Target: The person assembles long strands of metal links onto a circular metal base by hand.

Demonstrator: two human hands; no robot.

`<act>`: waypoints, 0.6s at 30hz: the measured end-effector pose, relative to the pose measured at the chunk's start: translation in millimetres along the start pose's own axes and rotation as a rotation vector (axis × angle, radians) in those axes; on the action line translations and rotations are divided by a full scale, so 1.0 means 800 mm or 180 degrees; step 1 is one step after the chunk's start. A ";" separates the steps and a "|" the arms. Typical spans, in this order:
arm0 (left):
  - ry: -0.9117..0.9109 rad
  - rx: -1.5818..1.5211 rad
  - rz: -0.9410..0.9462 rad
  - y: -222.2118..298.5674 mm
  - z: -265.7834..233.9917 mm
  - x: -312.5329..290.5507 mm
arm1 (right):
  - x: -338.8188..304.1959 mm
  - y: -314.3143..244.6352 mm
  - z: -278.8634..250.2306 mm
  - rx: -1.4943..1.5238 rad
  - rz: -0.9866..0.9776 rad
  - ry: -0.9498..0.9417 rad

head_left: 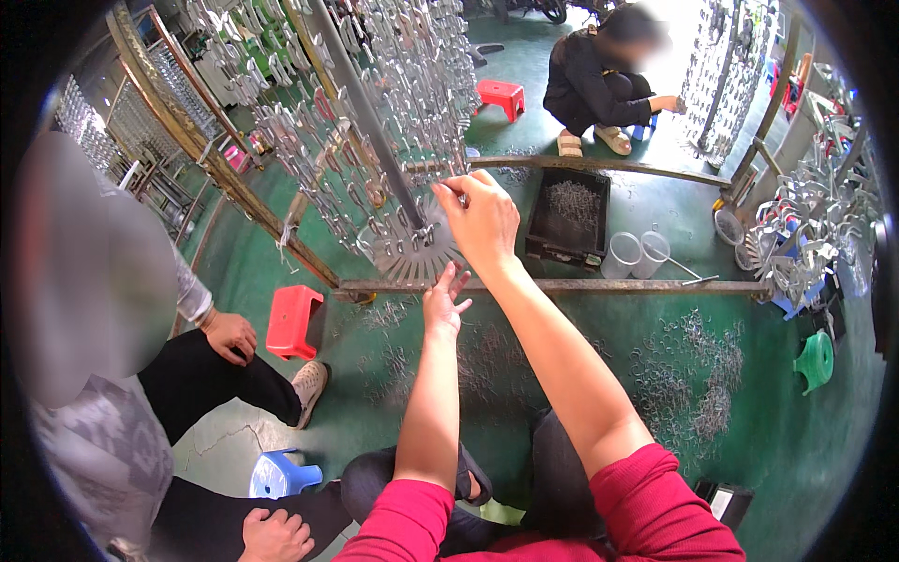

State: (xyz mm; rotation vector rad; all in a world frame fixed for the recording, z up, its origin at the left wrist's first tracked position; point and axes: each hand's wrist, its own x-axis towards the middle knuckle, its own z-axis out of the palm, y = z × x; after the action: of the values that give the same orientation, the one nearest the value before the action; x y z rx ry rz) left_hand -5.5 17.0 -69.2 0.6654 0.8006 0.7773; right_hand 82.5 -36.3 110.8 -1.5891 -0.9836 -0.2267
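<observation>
Small silver metal pieces (332,140) hang in long strings around a grey upright pole (370,117). At its foot is a round, slotted metal disc (412,258). My right hand (484,220) is raised at the right edge of the strings, thumb and fingertips pinched together. Whatever lies between those fingertips is too small to make out. Lower down, my left hand (443,305) is beside the disc's near edge, palm turned up and fingers apart, with nothing visible in it.
A metal frame bar (562,287) crosses ahead. Beyond it stand a black crate (568,217) of metal hooks and clear plastic tubs (622,255). Loose hooks (693,375) litter the green floor. Someone sits close on my left near a red stool (294,321); another person (599,84) squats at the back.
</observation>
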 end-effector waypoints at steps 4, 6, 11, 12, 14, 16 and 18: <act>0.0008 0.0012 0.0025 0.002 0.008 -0.005 | 0.003 -0.004 -0.004 -0.0098 -0.0366 0.0190; 0.0011 -0.0014 0.0010 0.000 0.006 -0.003 | 0.002 -0.004 -0.003 -0.0190 -0.0494 0.0217; -0.0006 0.0068 -0.0003 0.002 0.000 -0.008 | -0.003 -0.005 0.000 -0.0186 -0.0607 0.0255; -0.0011 0.0121 0.0006 0.004 -0.002 -0.009 | -0.005 -0.006 0.001 -0.0168 -0.0621 0.0257; -0.0057 0.0210 -0.0082 0.008 -0.007 -0.011 | -0.008 -0.009 0.003 -0.0216 -0.0621 0.0209; -0.0194 0.0441 -0.0194 0.005 -0.007 -0.006 | -0.008 -0.010 -0.009 -0.0209 -0.0655 0.0348; -0.0370 0.0848 -0.0289 0.009 -0.003 -0.025 | -0.006 -0.010 -0.025 -0.0211 -0.0674 0.0488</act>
State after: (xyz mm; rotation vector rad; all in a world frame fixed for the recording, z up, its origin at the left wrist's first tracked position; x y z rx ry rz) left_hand -18.6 5.5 -57.7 0.8975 0.8292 0.5486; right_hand 81.3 -56.4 119.7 -1.5026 -1.0327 -0.5246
